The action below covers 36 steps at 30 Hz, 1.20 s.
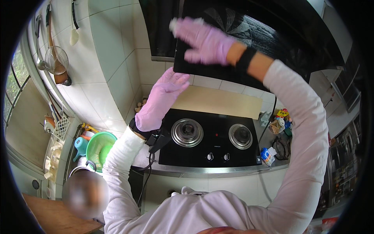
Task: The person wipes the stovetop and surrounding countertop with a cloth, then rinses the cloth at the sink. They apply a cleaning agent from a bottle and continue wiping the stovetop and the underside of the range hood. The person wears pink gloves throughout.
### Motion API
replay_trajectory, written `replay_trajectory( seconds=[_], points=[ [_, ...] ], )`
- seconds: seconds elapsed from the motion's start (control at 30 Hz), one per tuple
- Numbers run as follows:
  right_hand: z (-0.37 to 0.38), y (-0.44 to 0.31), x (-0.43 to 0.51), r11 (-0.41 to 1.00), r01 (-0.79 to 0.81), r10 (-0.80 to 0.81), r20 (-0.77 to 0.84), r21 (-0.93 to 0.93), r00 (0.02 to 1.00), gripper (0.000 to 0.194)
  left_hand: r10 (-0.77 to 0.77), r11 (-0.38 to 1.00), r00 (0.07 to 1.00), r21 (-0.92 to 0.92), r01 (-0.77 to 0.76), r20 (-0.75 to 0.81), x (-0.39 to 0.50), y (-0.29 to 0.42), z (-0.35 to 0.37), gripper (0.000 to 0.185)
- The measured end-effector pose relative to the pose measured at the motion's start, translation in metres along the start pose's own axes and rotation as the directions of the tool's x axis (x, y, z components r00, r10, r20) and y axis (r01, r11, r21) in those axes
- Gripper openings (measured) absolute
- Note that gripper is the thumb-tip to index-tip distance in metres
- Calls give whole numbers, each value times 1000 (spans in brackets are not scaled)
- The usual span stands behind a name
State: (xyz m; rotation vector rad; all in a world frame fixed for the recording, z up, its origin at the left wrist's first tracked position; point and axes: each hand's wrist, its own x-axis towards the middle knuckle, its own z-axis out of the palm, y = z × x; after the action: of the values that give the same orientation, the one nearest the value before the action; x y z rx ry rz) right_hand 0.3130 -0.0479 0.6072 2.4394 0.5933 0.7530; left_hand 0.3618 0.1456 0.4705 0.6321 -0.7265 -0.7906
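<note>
My right hand (204, 42), in a pink glove, lies flat before the glossy black panel of a range hood (233, 63). A white wipe or cloth (173, 27) shows at its fingertips, mostly hidden under the blurred hand. Lower down, my left hand (165, 93), also gloved in pink, reaches up with its fingertips at the panel's bottom left corner. Its fingers are slightly apart and I see nothing in them; whether they touch the panel is unclear. Below both hands lies a black two-burner gas hob (216, 128) with two knobs.
A cream board (219, 101) leans behind the hob. To its right are a wipes packet (268, 156) and a black pan support (282, 147). A green basin (100, 147) and a blue dipper (81, 146) stand at left. Utensils, including a wire skimmer (57, 60), hang on the tiled wall.
</note>
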Motion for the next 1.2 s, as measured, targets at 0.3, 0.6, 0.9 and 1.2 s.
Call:
replay_trajectory(
  seconds=[0.3, 0.6, 0.9, 1.2],
  points=[
    [-41, 34, -80, 973, -96, 148, 246, -210, 958, 75, -43, 990, 999, -134, 43, 5, -2, 0, -1, 72],
    [12, -5, -14, 997, -67, 66, 12, 42, 998, 73, 62, 991, 997, 123, -57, -36, -4, -8, 3, 80],
    [-53, 66, -78, 982, -161, 163, -13, 102, 987, 64, -10, 994, 998, -109, 17, 59, 1, 0, -6, 72],
    [-5, -48, -122, 997, 53, -60, 167, 50, 984, 80, 100, 965, 994, 238, -107, 42, -6, -2, 8, 71]
  ],
)
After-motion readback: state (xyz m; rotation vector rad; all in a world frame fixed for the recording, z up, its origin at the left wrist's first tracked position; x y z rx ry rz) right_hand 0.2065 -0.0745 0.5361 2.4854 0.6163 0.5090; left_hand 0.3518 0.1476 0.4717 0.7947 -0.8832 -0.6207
